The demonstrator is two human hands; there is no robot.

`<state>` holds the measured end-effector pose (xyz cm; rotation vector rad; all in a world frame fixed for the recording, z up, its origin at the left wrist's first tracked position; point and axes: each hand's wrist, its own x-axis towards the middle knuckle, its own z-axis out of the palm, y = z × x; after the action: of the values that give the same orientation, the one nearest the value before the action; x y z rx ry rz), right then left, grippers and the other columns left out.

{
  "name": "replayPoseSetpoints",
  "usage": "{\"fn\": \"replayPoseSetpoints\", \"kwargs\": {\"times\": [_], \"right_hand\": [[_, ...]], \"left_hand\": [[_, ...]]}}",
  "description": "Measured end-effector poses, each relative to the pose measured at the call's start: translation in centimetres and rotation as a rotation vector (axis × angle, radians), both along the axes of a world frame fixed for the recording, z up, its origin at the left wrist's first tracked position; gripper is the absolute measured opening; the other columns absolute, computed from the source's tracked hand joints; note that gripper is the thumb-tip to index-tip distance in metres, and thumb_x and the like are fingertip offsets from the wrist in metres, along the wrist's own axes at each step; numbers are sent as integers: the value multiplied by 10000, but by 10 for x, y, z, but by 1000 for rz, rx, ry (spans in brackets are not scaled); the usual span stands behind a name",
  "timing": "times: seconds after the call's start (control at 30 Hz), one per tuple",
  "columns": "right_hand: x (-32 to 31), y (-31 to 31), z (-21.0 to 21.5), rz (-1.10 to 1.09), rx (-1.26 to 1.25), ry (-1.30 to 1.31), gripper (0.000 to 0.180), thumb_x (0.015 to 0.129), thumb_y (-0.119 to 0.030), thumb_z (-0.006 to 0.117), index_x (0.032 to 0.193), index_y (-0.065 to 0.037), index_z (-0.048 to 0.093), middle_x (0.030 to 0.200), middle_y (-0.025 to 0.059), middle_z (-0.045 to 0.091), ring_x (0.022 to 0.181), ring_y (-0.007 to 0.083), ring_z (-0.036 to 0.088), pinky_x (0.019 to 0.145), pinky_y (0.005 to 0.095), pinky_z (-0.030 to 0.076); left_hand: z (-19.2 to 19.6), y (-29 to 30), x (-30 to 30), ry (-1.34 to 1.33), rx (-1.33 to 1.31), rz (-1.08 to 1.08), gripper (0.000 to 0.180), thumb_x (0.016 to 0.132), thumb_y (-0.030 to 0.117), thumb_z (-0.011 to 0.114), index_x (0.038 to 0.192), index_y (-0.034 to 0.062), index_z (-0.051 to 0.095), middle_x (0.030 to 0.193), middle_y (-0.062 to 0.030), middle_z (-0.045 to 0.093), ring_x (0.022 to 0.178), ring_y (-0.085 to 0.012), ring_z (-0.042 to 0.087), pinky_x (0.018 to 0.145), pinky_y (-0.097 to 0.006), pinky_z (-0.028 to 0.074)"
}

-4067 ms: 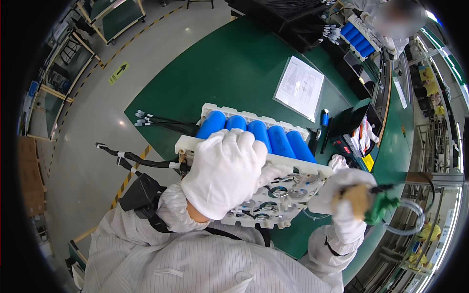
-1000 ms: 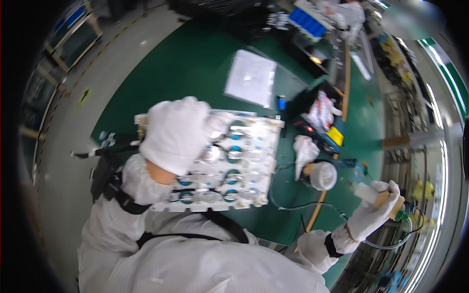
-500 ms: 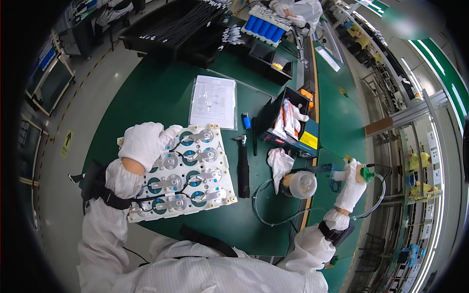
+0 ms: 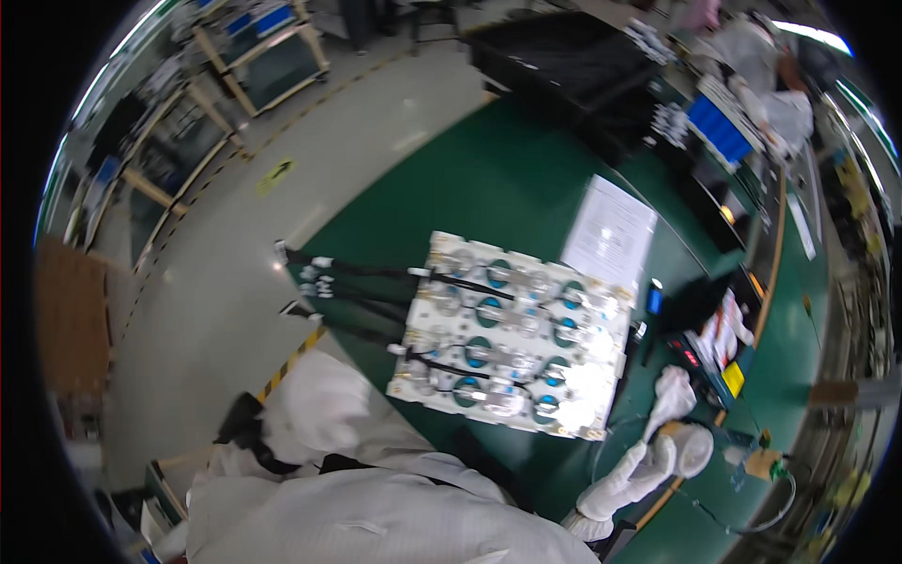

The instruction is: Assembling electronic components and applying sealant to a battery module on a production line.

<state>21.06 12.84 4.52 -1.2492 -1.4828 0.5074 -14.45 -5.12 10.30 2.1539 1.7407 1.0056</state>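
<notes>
A white board (image 4: 526, 338) lies tilted on the green table, carrying rows of clear round parts, blue dots and black wires. Black cables (image 4: 362, 301) run off its left side. My left hand (image 4: 327, 399), gloved in white, is off the board, below the cables; motion blur hides its fingers. To the right of the board is my right hand (image 4: 644, 470), also gloved, thumb and fingers apart. It is beside a white round cup (image 4: 693, 451), just below a crumpled white cloth (image 4: 674, 395); whether it touches either I cannot tell. A green fitting (image 4: 778, 468) with clear tubing stands farther right.
A printed sheet (image 4: 609, 235) lies behind the board. A blue cylinder (image 4: 655, 297) and a black box (image 4: 700, 348) holding white tubes are to the right. At the back are a large black bin (image 4: 564, 80), a blue cell block (image 4: 722, 127) and another person (image 4: 780, 113).
My left hand has come off the board toward my body. My right hand has left the green fitting and moved to the cup and cloth. The view has turned left.
</notes>
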Motion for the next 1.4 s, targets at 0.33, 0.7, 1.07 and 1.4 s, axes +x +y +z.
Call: {"fn": "replayPoseSetpoints", "kwargs": {"times": [0.33,0.7,1.07,1.4], "right_hand": [[-36,13,34,95,260,-219,258,1004,-179,457,1128,13,577,1070,155,622,1001,255,598,872,368,477],[-1,6,-17,98,-334,-27,342,960,-173,567,1222,43,526,1147,219,581,997,280,557,890,369,463],[-17,19,-5,624,-661,-34,426,810,-31,662,1205,70,540,1149,226,594,1046,301,546,932,360,442],[-43,19,4,709,-603,-33,433,776,-67,743,1160,31,568,1099,92,619,990,182,587,879,310,474]], "left_hand": [[-80,54,-5,269,-176,500,546,669,347,756,1063,2,601,1228,-183,480,1242,-347,407,1057,-451,348],[-110,18,24,166,-645,758,129,851,147,554,910,33,565,817,-152,626,752,-349,663,631,-445,543],[-82,-2,8,-1951,-410,58,482,974,134,469,1399,-63,357,1278,-214,531,1119,-281,582,973,-414,491],[-87,37,18,-457,135,297,437,607,238,900,893,63,620,968,-84,566,904,-253,540,763,-368,426]]}}
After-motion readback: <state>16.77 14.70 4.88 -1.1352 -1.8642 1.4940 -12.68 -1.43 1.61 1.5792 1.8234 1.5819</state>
